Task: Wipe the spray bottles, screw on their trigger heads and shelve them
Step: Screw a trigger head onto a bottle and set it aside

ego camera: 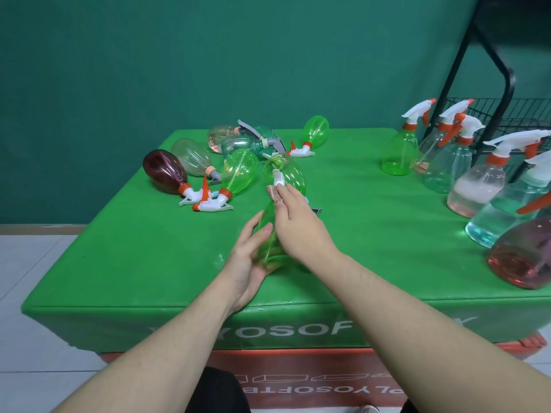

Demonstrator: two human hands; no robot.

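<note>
A see-through green plastic bottle (269, 242) stands in the middle of the smooth green table (357, 248). The left hand (249, 257) cups its round bottom with curled fingers. The right hand (293, 217) pinches a small brownish cloth (274, 193) against the bottle's top. More bottles (238, 171) lie at eleven o'clock. Finished bottles (401, 150) stand at two o'clock, near a black wire shelf (507, 114).
</note>
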